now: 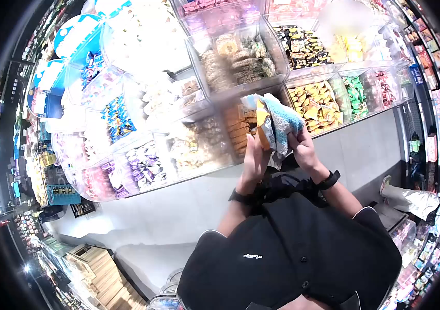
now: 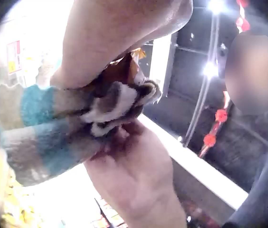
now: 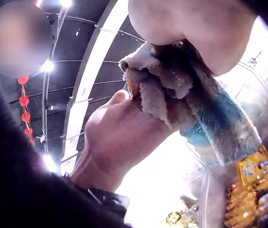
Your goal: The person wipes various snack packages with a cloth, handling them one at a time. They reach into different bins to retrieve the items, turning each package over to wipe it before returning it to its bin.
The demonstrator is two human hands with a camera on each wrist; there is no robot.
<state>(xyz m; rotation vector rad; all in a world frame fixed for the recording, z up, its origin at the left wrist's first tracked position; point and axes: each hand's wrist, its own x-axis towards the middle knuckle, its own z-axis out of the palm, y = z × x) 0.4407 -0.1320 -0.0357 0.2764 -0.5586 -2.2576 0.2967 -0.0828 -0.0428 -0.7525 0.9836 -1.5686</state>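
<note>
In the head view a striped blue, white and grey cloth [image 1: 284, 123] is bunched against an orange-yellow packet [image 1: 265, 129] above the front bins. My left hand [image 1: 254, 161] grips the packet at its lower left side. On the other side, my right hand [image 1: 305, 151] pinches the cloth between thumb and fingers. The left wrist view has the cloth [image 2: 39, 126] hanging between the two hands, with a brownish-orange wrapper [image 2: 122, 71] beside its folds. Fuzzy folds of the cloth [image 3: 167, 92] cover most of the packet in the right wrist view.
Clear bins of wrapped sweets surround the hands: orange packets [image 1: 240, 124] just behind, yellow ones [image 1: 315, 106] to the right, purple ones [image 1: 145, 168] to the left. A grey counter front [image 1: 178, 212] drops below. A wooden crate [image 1: 104, 276] stands lower left; a person's pale-clothed leg [image 1: 411, 201] shows right.
</note>
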